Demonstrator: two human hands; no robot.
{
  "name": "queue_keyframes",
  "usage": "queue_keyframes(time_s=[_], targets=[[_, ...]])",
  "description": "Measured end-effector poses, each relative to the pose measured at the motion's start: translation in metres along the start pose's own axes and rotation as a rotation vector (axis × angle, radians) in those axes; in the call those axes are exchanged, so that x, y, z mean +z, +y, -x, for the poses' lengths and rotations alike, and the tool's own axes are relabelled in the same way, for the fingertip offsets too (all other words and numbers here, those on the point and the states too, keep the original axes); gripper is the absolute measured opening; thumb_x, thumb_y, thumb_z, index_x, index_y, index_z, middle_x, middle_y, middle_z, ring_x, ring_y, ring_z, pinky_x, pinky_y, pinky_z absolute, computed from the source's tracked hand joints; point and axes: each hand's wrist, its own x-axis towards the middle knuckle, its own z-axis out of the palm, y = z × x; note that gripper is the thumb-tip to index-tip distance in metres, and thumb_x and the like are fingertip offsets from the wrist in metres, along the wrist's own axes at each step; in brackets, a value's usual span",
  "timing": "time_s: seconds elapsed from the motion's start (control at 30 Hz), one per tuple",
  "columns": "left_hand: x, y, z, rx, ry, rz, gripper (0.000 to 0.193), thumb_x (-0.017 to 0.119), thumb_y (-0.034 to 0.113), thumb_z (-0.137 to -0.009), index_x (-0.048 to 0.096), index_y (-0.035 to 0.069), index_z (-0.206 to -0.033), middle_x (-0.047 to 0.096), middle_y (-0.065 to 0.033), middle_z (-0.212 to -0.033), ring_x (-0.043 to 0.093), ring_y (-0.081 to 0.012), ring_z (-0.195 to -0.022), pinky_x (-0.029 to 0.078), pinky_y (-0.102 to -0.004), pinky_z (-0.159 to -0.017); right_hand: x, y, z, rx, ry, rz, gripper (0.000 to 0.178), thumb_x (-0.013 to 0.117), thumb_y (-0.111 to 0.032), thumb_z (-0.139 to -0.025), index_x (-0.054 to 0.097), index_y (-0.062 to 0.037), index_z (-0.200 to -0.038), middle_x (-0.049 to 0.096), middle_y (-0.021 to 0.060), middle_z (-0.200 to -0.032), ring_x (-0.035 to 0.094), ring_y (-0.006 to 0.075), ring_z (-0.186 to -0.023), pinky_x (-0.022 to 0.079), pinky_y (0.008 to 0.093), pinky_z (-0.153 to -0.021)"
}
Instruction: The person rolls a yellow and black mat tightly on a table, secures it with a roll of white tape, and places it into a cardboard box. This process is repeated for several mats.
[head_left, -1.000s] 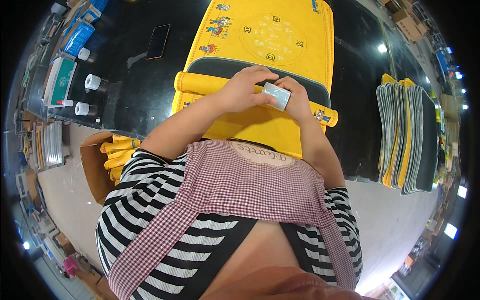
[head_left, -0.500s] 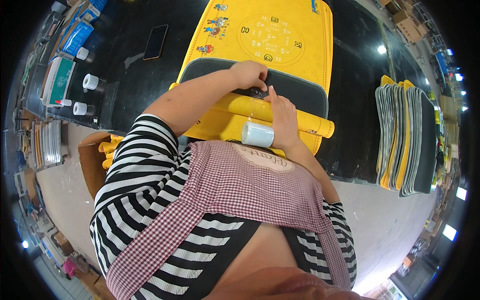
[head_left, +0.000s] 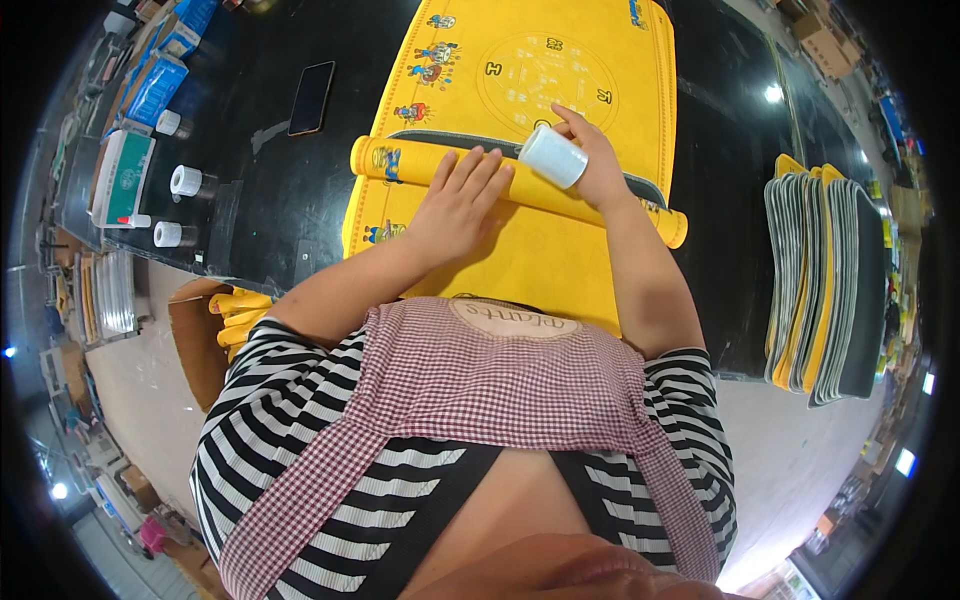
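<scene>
A yellow mat rolled into a tube (head_left: 540, 198) lies crosswise over flat yellow mats (head_left: 555, 262) in front of me. A strip of dark grey (head_left: 640, 186) shows just behind the tube. My left hand (head_left: 455, 210) rests flat on the tube's left half, its fingers stretched out and holding nothing. Above the tube's right half, my right hand (head_left: 598, 165) grips a roll of clear film tape (head_left: 553, 157), tilted. Its index finger points away from me. Beyond the tube, a flat yellow mat (head_left: 460, 90) with cartoon figures and a printed circle spreads out.
On the black table (head_left: 250, 110) a phone (head_left: 312, 98) lies at the far left. Further left stand white tape rolls (head_left: 185, 181) and a green-and-white box (head_left: 125, 175). A stack of grey and yellow mats (head_left: 815, 280) is at right. A carton (head_left: 193, 335) holds yellow rolls at lower left.
My hands have moved apart from their meeting point behind the tube. The left now presses flat on the tube; the right has lifted the tape roll up and away from me. The tube has shifted away.
</scene>
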Motion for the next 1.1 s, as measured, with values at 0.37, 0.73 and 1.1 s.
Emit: queue_keyframes(time_s=[0.37,0.73,1.1], targets=[[-0.010,0.013,0.027,0.003,0.112,0.112,0.041,0.077,0.018,-0.086,0.066,0.011,-0.125,0.063,-0.0103,-0.134,0.058,-0.0294,-0.125,0.039,-0.0453,-0.107,0.013,-0.036,0.066,-0.200,-0.053,0.356,0.078,0.082,-0.028,-0.075,0.058,-0.0040,-0.145,0.072,0.0144,-0.118,0.067,0.0337,-0.106,0.051,0.0438,-0.095],[-0.016,-0.028,-0.070,-0.308,-0.358,0.857,0.013,0.070,0.010,-0.095,0.067,0.004,-0.106,0.072,-0.0115,-0.105,0.069,-0.0261,-0.099,0.054,-0.0357,-0.089,0.023,-0.053,0.084,-0.173,-0.066,0.565,0.095,0.076,-0.037,-0.077,0.042,0.0090,-0.153,0.067,0.0159,-0.108,0.062,0.0306,-0.101,0.047,0.0419,-0.092],[-0.005,-0.013,-0.082,-0.183,-0.781,0.656,0.033,0.055,0.025,-0.105,0.064,0.002,-0.126,0.071,-0.0213,-0.120,0.066,-0.0385,-0.114,0.051,-0.0432,-0.099,0.029,-0.059,0.088,-0.038,-0.080,0.598,0.107,0.079,-0.036,-0.077,0.028,0.0067,-0.161,0.060,0.0189,-0.119,0.056,0.0356,-0.114,0.047,0.0441,-0.100]])
